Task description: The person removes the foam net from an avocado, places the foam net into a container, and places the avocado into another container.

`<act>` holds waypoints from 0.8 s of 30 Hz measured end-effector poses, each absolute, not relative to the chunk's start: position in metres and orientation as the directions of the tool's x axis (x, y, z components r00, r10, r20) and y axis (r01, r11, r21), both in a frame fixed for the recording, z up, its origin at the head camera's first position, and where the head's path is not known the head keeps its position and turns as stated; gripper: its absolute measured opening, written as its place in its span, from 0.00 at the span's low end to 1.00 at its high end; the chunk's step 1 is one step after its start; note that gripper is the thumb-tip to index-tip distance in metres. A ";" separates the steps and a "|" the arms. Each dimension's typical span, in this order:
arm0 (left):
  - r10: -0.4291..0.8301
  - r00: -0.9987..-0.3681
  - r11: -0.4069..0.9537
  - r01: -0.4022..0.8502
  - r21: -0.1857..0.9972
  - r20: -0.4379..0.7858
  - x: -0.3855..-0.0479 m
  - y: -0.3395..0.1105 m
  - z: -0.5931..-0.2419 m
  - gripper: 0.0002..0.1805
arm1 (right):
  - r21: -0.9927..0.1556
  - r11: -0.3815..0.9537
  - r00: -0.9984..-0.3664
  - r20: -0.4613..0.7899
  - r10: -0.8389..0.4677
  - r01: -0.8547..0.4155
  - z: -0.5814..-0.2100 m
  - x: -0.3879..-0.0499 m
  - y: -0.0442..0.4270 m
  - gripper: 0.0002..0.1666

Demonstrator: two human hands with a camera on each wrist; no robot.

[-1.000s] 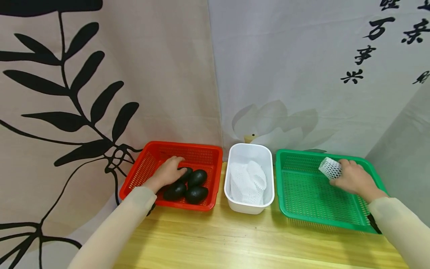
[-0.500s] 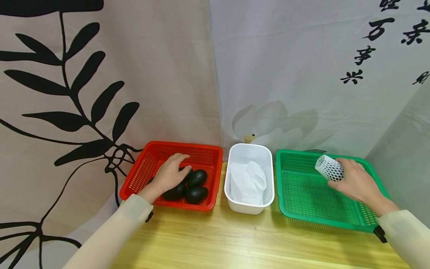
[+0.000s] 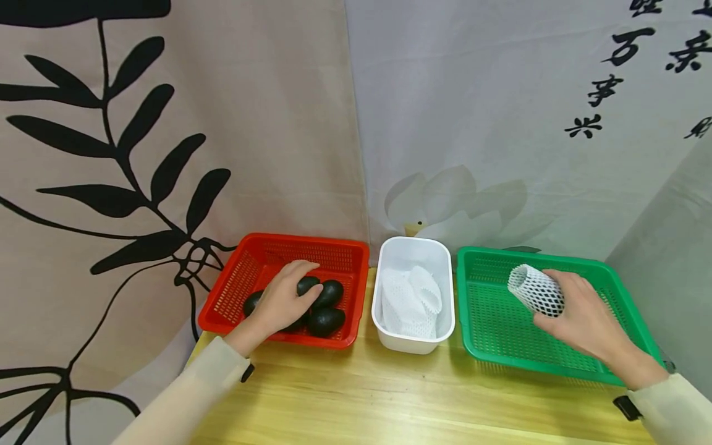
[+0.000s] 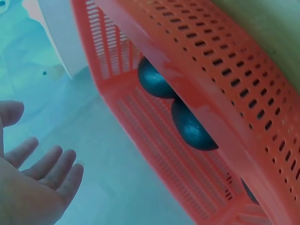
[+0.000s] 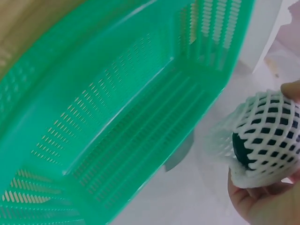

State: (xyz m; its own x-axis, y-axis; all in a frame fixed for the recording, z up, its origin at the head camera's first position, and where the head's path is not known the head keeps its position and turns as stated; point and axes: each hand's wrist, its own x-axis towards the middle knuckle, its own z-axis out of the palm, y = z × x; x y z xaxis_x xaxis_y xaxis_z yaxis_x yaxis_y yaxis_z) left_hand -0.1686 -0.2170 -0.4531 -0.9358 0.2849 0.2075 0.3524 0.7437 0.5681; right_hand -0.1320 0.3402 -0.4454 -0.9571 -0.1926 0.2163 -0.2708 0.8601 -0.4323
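Note:
My right hand point(image 3: 586, 318) grips an avocado in a white foam net sleeve point(image 3: 536, 290) above the green basket point(image 3: 500, 355). In the right wrist view, dark skin shows through the mesh of the sleeved avocado point(image 5: 269, 136), with fingers and thumb on either side of it. Over the red basket point(image 3: 222, 309) hovers my left hand point(image 3: 280, 300), its fingers loosely extended and holding nothing. Several dark avocados point(image 3: 326, 322) lie beneath it, some partly hidden by the hand. The left wrist view shows the left hand point(image 4: 40, 183) apart from the avocados point(image 4: 192, 126).
Between the two baskets stands a white bin point(image 3: 413, 346) with white foam net sleeves point(image 3: 411, 303) inside. All three containers sit on a wooden table point(image 3: 389, 395), against a printed cloth backdrop point(image 3: 289, 123).
My right hand has lifted the sleeved avocado and drawn it slightly left and nearer. My left hand has risen off the avocados, and its fingers have spread a little.

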 end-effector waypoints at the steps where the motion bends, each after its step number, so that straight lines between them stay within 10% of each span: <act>1: 0.290 -0.932 0.737 0.363 0.570 0.218 -0.166 -0.216 -0.452 0.27 | -0.434 0.856 -0.954 0.226 -0.199 -0.281 -0.445 -0.130 0.338 0.48; 24: 0.393 -0.853 0.652 0.521 0.551 0.342 -0.125 -0.187 -0.463 0.26 | -0.335 0.781 -0.819 0.445 -0.363 -0.528 -0.469 -0.090 0.270 0.48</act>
